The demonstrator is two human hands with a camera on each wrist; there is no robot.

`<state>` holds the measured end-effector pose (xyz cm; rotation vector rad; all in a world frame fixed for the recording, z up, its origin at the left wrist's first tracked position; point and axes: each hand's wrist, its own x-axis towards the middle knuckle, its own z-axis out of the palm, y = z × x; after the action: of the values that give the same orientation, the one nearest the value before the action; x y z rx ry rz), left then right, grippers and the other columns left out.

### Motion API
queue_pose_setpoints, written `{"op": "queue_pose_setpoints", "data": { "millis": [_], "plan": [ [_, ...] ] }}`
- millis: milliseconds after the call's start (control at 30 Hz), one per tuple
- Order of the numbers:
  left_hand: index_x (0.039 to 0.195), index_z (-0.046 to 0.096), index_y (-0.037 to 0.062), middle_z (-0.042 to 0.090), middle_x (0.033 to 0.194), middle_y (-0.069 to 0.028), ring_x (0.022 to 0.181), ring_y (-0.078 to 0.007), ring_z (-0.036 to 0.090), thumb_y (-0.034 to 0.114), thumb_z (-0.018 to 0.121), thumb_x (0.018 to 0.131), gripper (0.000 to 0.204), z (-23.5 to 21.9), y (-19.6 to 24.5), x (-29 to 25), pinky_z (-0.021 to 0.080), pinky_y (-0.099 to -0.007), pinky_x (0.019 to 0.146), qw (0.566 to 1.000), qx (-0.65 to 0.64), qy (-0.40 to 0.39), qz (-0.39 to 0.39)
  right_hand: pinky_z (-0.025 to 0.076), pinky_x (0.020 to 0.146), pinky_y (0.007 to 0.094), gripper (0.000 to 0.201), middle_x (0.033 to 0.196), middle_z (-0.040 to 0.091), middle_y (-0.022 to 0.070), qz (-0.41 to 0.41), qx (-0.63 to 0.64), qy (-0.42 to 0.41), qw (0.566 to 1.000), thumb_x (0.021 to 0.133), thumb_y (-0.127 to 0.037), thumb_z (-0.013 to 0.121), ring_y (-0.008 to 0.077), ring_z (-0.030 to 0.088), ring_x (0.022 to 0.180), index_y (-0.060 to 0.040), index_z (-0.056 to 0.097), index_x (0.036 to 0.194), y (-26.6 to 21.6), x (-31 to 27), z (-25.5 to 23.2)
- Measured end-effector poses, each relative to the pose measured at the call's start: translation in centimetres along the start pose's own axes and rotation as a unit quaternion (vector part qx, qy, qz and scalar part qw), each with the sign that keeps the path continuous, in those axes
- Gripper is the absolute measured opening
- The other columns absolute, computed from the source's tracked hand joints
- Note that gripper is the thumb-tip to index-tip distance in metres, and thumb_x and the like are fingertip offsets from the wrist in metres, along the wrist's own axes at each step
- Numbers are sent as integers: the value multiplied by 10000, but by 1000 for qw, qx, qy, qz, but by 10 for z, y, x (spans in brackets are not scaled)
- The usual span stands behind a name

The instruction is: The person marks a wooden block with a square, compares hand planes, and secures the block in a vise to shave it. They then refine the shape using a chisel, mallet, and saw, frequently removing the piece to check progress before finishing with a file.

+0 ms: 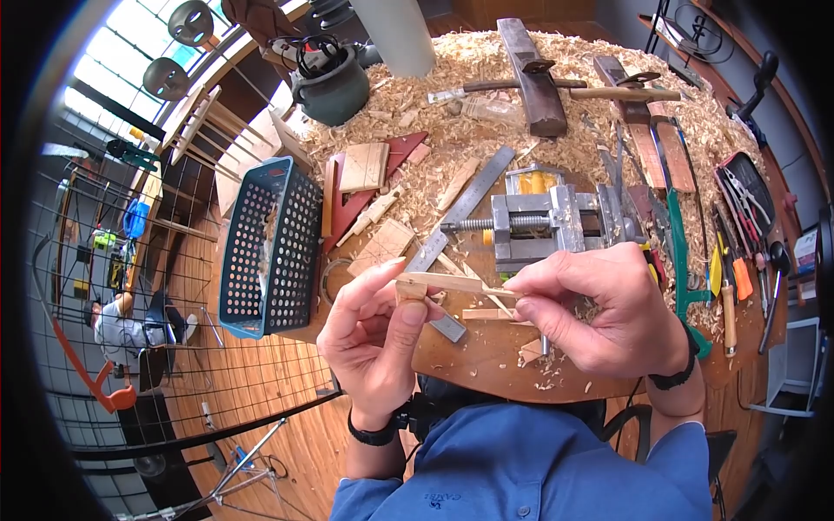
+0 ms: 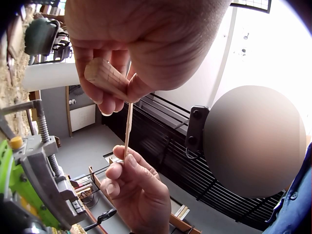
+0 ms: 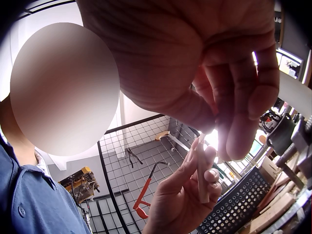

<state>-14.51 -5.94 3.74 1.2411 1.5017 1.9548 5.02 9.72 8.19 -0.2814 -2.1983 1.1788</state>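
Over the table's front edge my left hand point(image 1: 375, 343) pinches a pale piece of wood point(image 1: 450, 281) between thumb and fingers. A thick, squared end point(image 1: 411, 292) shows at its thumb; toward the right the wood narrows to a thin strip. My right hand point(image 1: 599, 304) pinches that thin end between thumb and forefinger. In the left wrist view the thick wood point(image 2: 106, 78) sits in the left fingers, and the thin strip point(image 2: 128, 124) runs to the right fingertips. The right wrist view shows the squared wood point(image 3: 202, 178) along the left fingers.
A metal vise point(image 1: 539, 221) stands beyond the hands, beside a steel ruler point(image 1: 478, 187). A perforated basket point(image 1: 291, 252) is at left. Wooden planes point(image 1: 534, 82) lie among shavings at the back. Pliers point(image 1: 743, 195), a green-handled tool point(image 1: 679, 252) and chisels line the right.
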Motion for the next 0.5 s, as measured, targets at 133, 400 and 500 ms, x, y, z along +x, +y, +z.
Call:
{"op": "queue_pose_setpoints", "data": {
  "millis": [133, 400, 500],
  "plan": [
    [1410, 620, -54, 810, 1069, -192, 917, -183, 780, 13, 728, 1040, 391, -2, 1, 0, 622, -297, 845, 998, -54, -2, -14, 602, 644, 311, 145, 832, 784, 145, 10, 3, -4, 1000, 898, 58, 766, 234, 794, 727, 41, 772, 1042, -1, -1, 0],
    [1414, 612, -30, 804, 1041, -177, 846, -200, 778, 94, 744, 1048, 408, 0, 2, 1, 597, -274, 743, 1000, 0, -3, -20, 581, 606, 326, 123, 804, 770, 132, 30, -3, 3, 1000, 909, 22, 769, 239, 775, 671, 8, 779, 1031, 0, -2, 1],
    [1389, 625, -18, 800, 1056, -188, 887, -218, 780, 81, 738, 1050, 371, 0, -5, 0, 622, -314, 803, 1000, -4, 2, -13, 580, 607, 323, 111, 809, 775, 132, 39, 10, 0, 999, 912, 13, 773, 238, 770, 665, 5, 781, 1023, 0, -1, 1]
  ]
}}
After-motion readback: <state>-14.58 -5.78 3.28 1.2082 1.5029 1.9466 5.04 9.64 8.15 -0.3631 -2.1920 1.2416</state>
